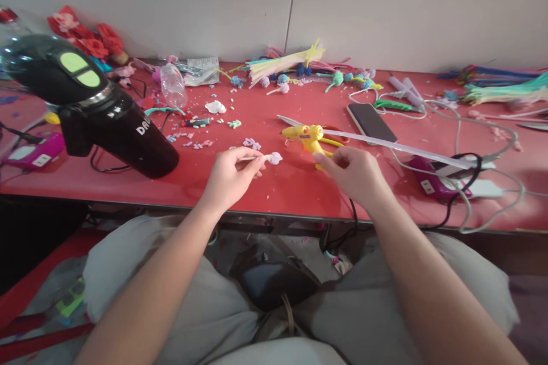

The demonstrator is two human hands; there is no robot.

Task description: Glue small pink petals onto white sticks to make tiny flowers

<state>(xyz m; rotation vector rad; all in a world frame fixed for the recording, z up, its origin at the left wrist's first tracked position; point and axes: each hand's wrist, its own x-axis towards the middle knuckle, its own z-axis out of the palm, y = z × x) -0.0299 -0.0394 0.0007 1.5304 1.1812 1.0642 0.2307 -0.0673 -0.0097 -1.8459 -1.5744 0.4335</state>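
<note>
Between the pinched fingers of my left hand is a thin pale stem, tipped by a small lilac flower that points right. My right hand has its fingers closed at the handle of a yellow glue gun, whose nozzle faces left toward the flower without touching it. A long clear glue stick runs out of the gun's back to the right. Small lilac pieces lie on the red table just beyond my left hand. Scissors rest behind the gun, partly covered by it.
A large black tumbler stands at the left, near a clear plastic bottle. Behind the gun lies a phone. Pipe cleaners line the back. A purple power strip and cables sit at the right.
</note>
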